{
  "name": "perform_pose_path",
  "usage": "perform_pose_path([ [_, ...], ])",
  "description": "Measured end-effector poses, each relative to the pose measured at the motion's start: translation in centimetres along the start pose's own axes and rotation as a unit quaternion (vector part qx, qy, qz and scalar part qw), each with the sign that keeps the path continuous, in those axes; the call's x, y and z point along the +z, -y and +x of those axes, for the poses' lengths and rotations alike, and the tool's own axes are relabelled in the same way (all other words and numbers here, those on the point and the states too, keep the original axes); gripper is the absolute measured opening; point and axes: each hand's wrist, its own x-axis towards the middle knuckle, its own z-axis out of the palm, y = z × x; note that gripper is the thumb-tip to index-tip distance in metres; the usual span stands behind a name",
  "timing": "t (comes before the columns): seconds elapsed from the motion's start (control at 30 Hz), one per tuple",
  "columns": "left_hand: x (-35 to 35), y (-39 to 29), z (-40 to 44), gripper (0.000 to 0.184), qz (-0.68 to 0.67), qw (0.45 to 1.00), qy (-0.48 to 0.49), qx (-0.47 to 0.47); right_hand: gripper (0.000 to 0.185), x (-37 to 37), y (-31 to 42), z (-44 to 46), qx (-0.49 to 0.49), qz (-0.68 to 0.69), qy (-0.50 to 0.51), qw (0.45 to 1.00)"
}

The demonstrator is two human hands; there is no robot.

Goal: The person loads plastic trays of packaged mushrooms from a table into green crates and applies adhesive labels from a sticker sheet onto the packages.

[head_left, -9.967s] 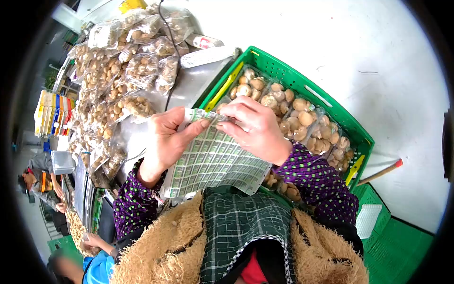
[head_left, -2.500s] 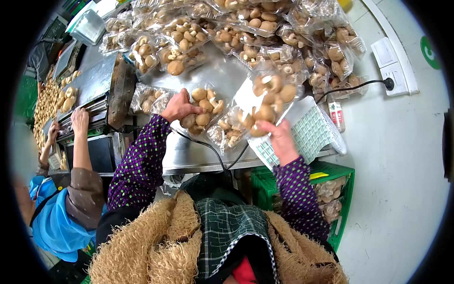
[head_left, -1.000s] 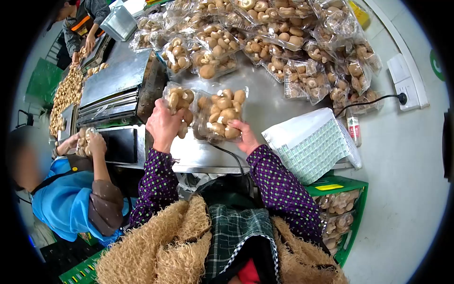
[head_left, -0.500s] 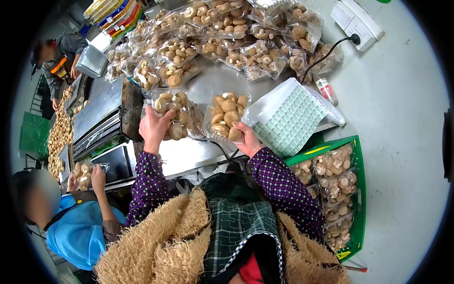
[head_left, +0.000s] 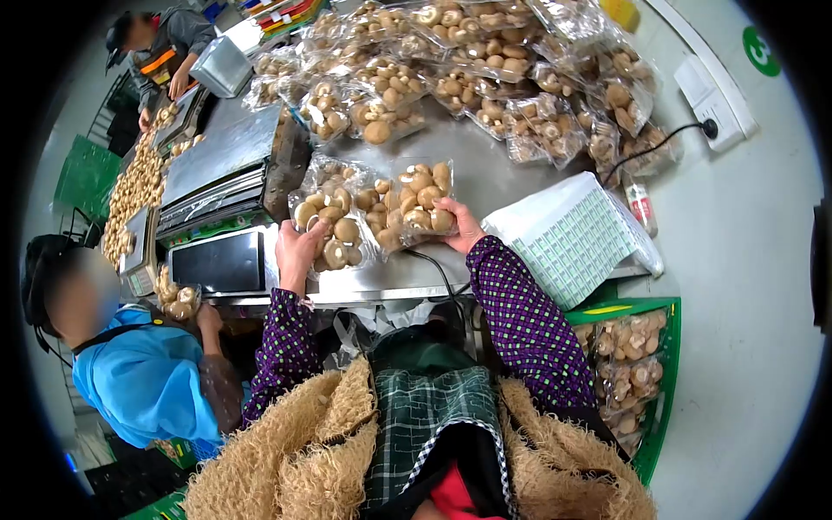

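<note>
My left hand (head_left: 299, 250) grips the near edge of a clear-wrapped pack of mushrooms (head_left: 331, 227), thumb on top of the film. Another wrapped mushroom pack (head_left: 422, 192) is in my right hand (head_left: 464, 227), held by its right side. Both packs are tilted above the front of the metal table (head_left: 468, 165). Between and behind them more wrapped mushrooms (head_left: 374, 206) show, partly covered. The two held packs nearly meet. Fingers under the packs are hidden.
Many wrapped mushroom packs (head_left: 485, 61) are heaped at the back. A wrapping machine (head_left: 225, 165) stands left, a label sheet (head_left: 576, 243) right. A green crate (head_left: 667, 373) holds packs. A co-worker in blue (head_left: 156, 373) holds a pack; another person (head_left: 173, 52) stands farther back.
The view has shifted, so the table sits farther right. My two packs are closer together, the right one drawn toward the left. The co-worker in blue has brought their pack off the scale.
</note>
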Motion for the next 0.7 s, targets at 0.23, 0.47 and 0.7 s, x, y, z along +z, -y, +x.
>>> perform_pose_path([
  [0.23, -1.0, 0.0, -1.6, 0.034, -0.483, 0.855, 0.164, -0.092, 0.046, -0.1, -2.9, -4.7, -0.062, 0.086, 0.035, 0.994],
  [0.47, 3.9, -7.5, -2.7, 0.042, -0.458, 0.808, 0.362, 0.077, 0.032, -0.2, -3.6, -22.5, -0.295, 0.240, 0.098, 0.920],
  [0.7, 11.7, -23.5, -16.2, 0.031, -0.410, 0.649, 0.616, 0.178, 0.031, -3.4, -16.0, -42.5, -0.642, 0.053, -0.182, 0.743],
])
